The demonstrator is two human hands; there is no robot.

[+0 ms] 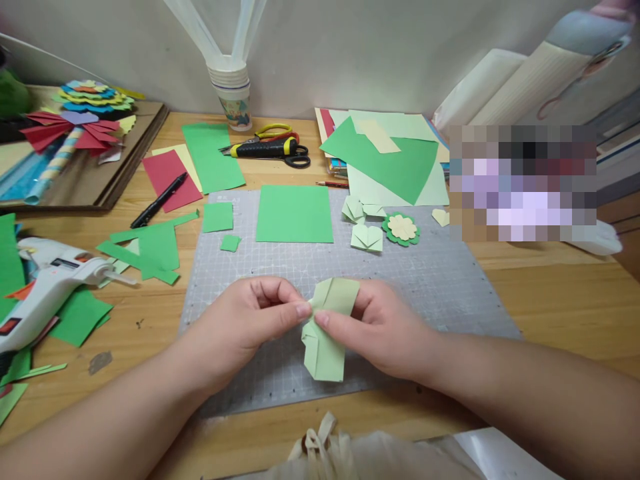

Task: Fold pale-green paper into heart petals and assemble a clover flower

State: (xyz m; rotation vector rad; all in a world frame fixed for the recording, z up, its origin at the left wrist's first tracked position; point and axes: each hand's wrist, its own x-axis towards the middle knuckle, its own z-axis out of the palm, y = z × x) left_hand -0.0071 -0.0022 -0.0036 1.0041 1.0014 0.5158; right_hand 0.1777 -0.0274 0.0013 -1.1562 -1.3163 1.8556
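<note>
A folded piece of pale green paper (326,333) is held above the grey cutting mat (425,287). My left hand (245,327) pinches its left edge between thumb and fingers. My right hand (380,327) grips it from the right, thumb on the front and fingers curled behind. Both hands meet at the fold in the middle of the piece.
On the mat lie a green square sheet (294,213), small folded pale hearts (367,237) and a green-and-cream paper flower (401,229). Scissors (280,148), paper cups (234,93), a black pen (159,200) and green scraps (150,250) sit behind and left. A white glue gun (45,287) lies at the left edge.
</note>
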